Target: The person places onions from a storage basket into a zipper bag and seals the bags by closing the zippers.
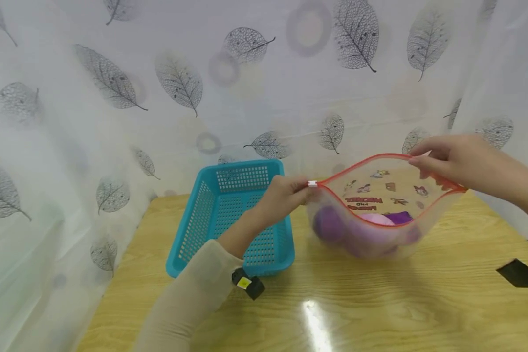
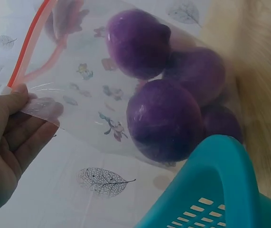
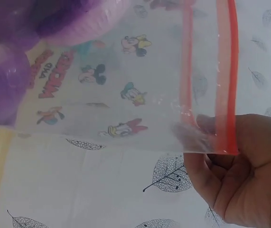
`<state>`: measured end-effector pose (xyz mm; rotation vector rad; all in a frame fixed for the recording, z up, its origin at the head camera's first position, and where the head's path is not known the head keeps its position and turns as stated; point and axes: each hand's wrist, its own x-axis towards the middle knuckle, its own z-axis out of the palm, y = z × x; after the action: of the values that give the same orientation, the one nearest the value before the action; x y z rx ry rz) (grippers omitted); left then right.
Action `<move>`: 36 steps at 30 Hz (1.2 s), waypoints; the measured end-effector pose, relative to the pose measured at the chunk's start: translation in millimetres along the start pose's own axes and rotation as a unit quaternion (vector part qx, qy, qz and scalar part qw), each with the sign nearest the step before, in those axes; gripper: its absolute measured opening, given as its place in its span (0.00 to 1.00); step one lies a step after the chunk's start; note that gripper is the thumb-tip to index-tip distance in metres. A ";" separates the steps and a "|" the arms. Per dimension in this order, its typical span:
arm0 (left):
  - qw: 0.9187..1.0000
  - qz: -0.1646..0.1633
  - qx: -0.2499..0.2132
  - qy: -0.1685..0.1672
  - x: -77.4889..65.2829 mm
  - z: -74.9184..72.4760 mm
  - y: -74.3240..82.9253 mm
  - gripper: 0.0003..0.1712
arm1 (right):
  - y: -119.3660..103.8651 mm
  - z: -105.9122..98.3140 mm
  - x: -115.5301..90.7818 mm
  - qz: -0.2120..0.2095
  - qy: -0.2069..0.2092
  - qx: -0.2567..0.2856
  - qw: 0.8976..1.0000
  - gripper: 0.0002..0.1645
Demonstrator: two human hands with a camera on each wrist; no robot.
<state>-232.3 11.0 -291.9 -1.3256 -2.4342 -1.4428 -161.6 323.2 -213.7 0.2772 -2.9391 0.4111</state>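
A clear zip bag (image 1: 369, 242) with a red zip edge and printed cartoon figures hangs over the table, its mouth spread wide. My left hand (image 1: 283, 195) pinches the bag's left corner beside the white slider (image 1: 312, 184). At the other end, my right hand (image 1: 455, 159) grips the rim near the right corner. Several round purple things lie in the bottom of the bag; in the left wrist view one purple ball-like thing (image 2: 163, 121) shows through the plastic. What they are exactly, I cannot tell.
A blue-green plastic basket (image 1: 286, 244) with slotted walls stands left of the bag, partly behind my left forearm. The wooden table (image 1: 369, 303) runs under both. Behind it hangs a white curtain (image 1: 264, 98) with leaf prints.
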 end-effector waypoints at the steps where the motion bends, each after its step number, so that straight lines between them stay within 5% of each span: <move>1: 1.000 -0.017 -0.023 0.005 0.3 0.0 0.0 0.09 | 2.0 -1.9 -0.7 0.004 -0.004 -0.001 1.000 0.19; 8: 0.988 -0.089 -0.119 0.044 2.2 -0.2 -2.7 0.11 | 22.5 -12.1 -9.3 0.015 -0.025 0.005 1.000 0.17; 21: 0.974 -0.133 -0.155 0.097 -0.3 -8.2 -3.1 0.11 | 38.8 -10.4 -11.6 -0.025 0.047 -0.007 0.999 0.02; 26: 0.971 -0.138 -0.163 0.104 -0.2 -8.7 -6.5 0.12 | 41.5 -6.5 -7.1 -0.004 0.048 0.008 0.999 0.12; 29: 0.970 -0.140 -0.166 0.105 -0.2 -8.7 -9.0 0.12 | 43.3 -1.5 -3.0 0.009 0.036 0.031 0.999 0.18; 36: 0.973 -0.133 -0.163 0.095 -1.8 -9.9 -13.1 0.12 | 44.7 9.9 0.3 0.014 0.005 0.134 0.991 0.09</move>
<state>-243.6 -0.1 -296.2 -0.8647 -2.3928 -2.0035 -172.4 362.6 -234.5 0.2660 -2.8762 0.8109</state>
